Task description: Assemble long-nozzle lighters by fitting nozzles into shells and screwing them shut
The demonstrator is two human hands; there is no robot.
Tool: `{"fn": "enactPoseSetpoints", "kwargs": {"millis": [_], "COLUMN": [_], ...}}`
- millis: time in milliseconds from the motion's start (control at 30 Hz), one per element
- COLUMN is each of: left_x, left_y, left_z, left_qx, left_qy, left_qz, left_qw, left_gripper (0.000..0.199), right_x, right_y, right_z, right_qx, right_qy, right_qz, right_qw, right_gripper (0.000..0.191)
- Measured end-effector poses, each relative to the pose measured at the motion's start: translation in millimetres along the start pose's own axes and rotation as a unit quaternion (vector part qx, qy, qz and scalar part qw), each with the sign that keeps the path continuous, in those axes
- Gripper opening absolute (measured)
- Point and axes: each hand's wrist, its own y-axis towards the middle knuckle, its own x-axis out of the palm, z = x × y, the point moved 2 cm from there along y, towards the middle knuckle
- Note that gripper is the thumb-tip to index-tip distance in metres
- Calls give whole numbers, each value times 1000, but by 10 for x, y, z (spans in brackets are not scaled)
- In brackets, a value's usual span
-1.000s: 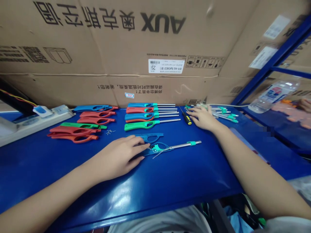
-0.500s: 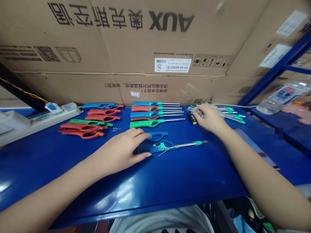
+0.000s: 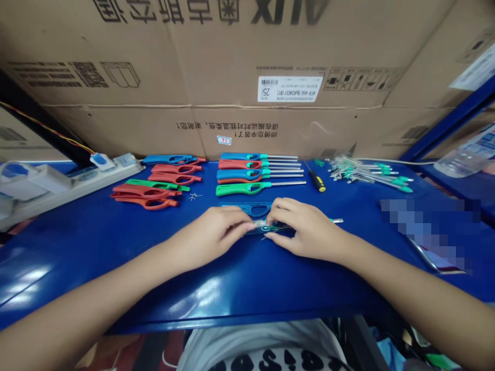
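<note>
My left hand (image 3: 216, 234) pinches a small clear plastic piece (image 3: 259, 224) between thumb and fingertips. Curled around its other end is my right hand (image 3: 309, 226), fingertips bent in close to the left ones; what exactly they grip is hidden. Beneath both hands lies a lighter with a metal tube, its tip (image 3: 337, 220) showing past my right hand; the rest is mostly covered. Just behind it rests a blue lighter handle shell (image 3: 237, 207). A thin metal rod (image 3: 264, 238) pokes out by my right thumb.
Several lighters with metal tubes (image 3: 284, 175) lie in a row at the back. To their left are loose handle shells (image 3: 176, 178) and small screws (image 3: 194, 196). A screwdriver (image 3: 317, 180) and a pile of clear-and-teal parts (image 3: 367, 172) sit right; a power strip (image 3: 77, 193) left.
My right hand has left the pile of clear-and-teal parts and come to the middle, over the lighter. My left hand now pinches a clear piece. The view has shifted slightly.
</note>
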Motion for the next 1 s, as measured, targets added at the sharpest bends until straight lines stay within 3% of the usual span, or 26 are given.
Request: {"fn": "enactPoseSetpoints", "kwargs": {"millis": [133,267,433,633,833,1000], "left_x": [-60,19,102,155,155,148], "left_y": [27,39,64,79,76,88], "left_z": [-160,-253,-237,-246,-248,-242], "left_qx": [-85,-119,-126,-103,-108,-106], "left_qy": [-68,-188,-276,-251,-191,-182], "left_qz": [-3,-40,-65,-33,-21,-25], "left_qw": [994,974,951,962,975,977], "left_gripper": [38,40,36,38,37,39], "right_x": [-2,48,47,104,127,166], "right_y": [-16,-17,16,54,64,75], "right_z": [71,70,141,288,276,288], "right_qx": [-31,-49,0,85,-15,25], "right_qy": [-41,-76,95,304,276,292], "right_qz": [-90,-106,-55,-46,-7,6], "right_qw": [995,990,994,948,961,956], "right_gripper": [13,21,13,14,17,17]}}
